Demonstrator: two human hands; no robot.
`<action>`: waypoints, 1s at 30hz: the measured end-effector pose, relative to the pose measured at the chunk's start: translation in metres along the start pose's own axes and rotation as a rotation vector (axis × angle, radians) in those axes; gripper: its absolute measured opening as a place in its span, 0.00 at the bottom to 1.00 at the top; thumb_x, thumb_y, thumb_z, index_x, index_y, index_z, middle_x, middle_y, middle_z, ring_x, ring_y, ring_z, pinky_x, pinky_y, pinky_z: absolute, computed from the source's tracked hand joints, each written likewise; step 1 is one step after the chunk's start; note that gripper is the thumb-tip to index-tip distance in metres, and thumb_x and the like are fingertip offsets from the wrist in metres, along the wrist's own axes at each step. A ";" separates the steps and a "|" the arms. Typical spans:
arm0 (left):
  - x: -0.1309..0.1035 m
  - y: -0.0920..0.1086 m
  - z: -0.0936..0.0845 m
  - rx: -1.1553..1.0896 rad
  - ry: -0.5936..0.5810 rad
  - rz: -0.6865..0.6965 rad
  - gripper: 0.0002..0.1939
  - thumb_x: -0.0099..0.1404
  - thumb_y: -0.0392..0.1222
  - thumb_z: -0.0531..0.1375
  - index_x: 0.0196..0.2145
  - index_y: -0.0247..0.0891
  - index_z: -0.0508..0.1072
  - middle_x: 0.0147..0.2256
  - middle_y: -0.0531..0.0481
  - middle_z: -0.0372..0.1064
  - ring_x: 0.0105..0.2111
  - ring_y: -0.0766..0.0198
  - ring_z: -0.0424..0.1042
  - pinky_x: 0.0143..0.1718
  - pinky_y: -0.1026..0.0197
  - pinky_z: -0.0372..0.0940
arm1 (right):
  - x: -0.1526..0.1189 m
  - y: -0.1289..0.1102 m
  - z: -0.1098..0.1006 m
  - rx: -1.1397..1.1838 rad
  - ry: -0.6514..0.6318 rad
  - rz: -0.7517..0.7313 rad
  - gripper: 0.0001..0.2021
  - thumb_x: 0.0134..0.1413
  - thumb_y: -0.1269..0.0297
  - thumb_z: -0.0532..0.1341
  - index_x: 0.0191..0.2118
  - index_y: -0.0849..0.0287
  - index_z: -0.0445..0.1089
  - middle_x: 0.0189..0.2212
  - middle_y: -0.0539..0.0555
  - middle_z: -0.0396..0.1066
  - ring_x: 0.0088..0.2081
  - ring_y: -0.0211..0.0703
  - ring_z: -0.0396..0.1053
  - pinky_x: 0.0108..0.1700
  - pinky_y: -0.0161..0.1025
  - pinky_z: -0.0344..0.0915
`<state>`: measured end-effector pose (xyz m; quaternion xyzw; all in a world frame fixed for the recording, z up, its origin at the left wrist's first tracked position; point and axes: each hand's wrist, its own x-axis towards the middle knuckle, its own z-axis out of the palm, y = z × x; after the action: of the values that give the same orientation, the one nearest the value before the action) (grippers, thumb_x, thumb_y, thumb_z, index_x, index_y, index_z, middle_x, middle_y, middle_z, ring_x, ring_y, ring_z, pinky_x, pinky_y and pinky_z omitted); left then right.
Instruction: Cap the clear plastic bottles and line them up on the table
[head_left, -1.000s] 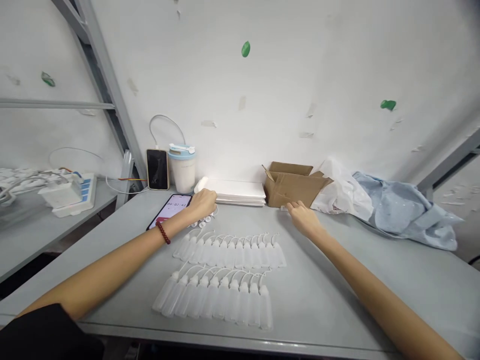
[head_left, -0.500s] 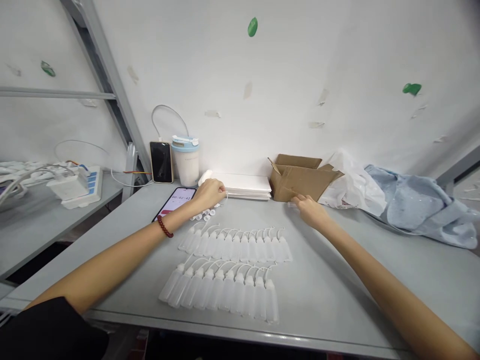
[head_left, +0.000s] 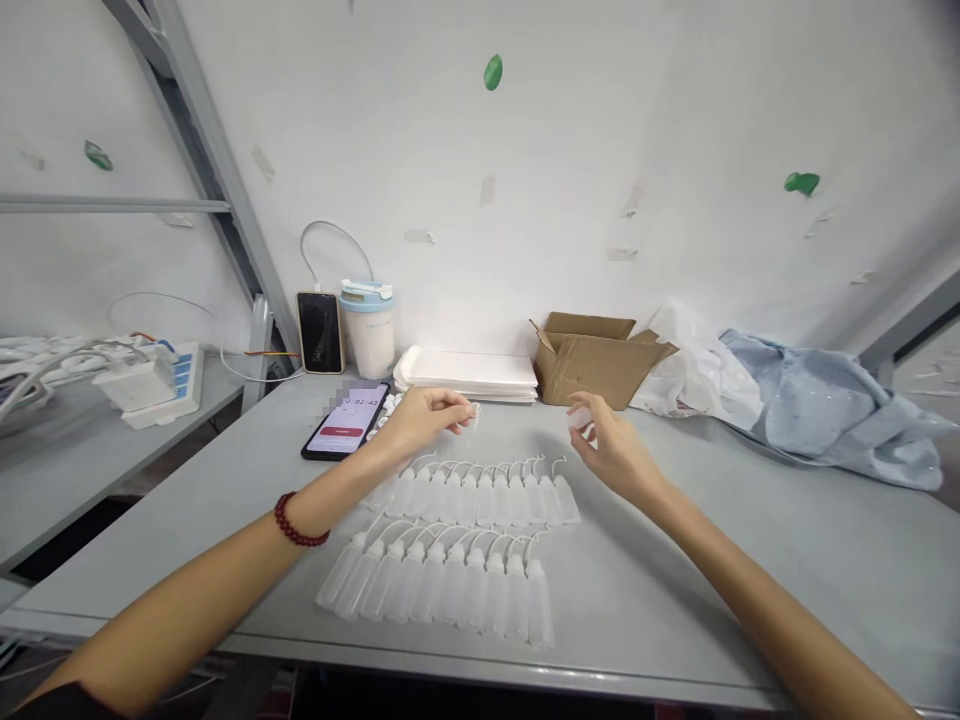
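Observation:
My left hand pinches a small white cap with a thin strap above the desk, in front of the paper stack. Between the fingers of my right hand is a small translucent plastic bottle, partly hidden by them, just in front of the cardboard box. Nearer me, two rows of translucent bottles with white caps and curved straps lie side by side: a back row and a front row. Several loose white caps lie beside the phone, partly covered by my left hand.
A phone showing a timer lies at the left, with an upright phone and a cup behind it. At the back are stacked white sheets, an open cardboard box, a plastic bag and blue cloth.
My left hand has come away from the loose caps, rightward and nearer, with a cap. My right hand has lifted a bottle from in front of the box and drawn it slightly left.

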<state>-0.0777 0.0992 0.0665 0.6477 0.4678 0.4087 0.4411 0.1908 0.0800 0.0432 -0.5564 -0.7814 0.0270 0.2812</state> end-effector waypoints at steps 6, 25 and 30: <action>-0.028 0.010 0.017 -0.354 -0.126 -0.113 0.11 0.55 0.42 0.64 0.32 0.34 0.68 0.31 0.49 0.72 0.27 0.70 0.68 0.35 0.63 0.64 | -0.021 -0.055 0.009 0.797 0.065 0.057 0.08 0.53 0.61 0.60 0.35 0.55 0.60 0.39 0.55 0.67 0.37 0.42 0.69 0.36 0.38 0.67; -0.051 0.019 0.028 -0.149 -0.246 0.026 0.10 0.60 0.43 0.61 0.28 0.35 0.77 0.26 0.51 0.72 0.26 0.69 0.67 0.32 0.65 0.63 | -0.046 -0.074 0.012 0.887 -0.028 -0.029 0.06 0.54 0.65 0.61 0.31 0.56 0.62 0.32 0.53 0.72 0.34 0.41 0.71 0.33 0.37 0.66; -0.053 0.025 0.029 -0.105 -0.242 0.004 0.07 0.58 0.41 0.62 0.30 0.35 0.77 0.27 0.51 0.73 0.27 0.68 0.68 0.30 0.66 0.64 | -0.046 -0.075 0.012 0.761 0.018 -0.109 0.05 0.55 0.66 0.60 0.32 0.56 0.61 0.28 0.51 0.72 0.29 0.38 0.70 0.28 0.34 0.64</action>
<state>-0.0569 0.0385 0.0758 0.6693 0.3877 0.3524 0.5268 0.1319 0.0136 0.0410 -0.3701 -0.7415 0.2951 0.4755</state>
